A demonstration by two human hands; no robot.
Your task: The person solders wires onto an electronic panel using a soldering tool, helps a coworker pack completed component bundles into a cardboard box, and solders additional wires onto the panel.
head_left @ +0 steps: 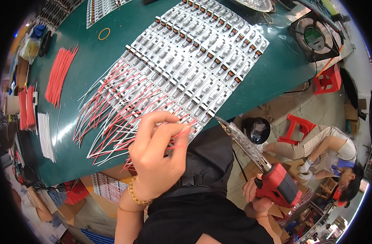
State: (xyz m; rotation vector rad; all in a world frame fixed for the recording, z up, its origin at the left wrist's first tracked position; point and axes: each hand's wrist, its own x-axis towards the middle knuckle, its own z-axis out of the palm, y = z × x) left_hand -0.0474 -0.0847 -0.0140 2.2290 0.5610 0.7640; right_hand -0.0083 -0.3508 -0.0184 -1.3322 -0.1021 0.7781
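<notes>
My left hand (158, 156) is closed in a pinch on a red wire (189, 124) over the near corner of a panel of small white circuit boards (182, 67). Rows of tiny components and orange-and-black parts cover this panel. Many red and white wires (108, 110) fan out to the left from its near rows. My right hand (257, 199) grips a red and black soldering gun (278, 183). The gun's thin tip (218, 118) points up and left, close to the panel's near right edge and apart from the red wire.
Bundles of red wires (60, 75) and white wires (46, 136) lie on the green table (86, 53) at left. A rubber band (104, 33) rests farther back. A black fan (314, 36) stands at the far right edge. A person (328, 146) sits beyond, near red stools (295, 128).
</notes>
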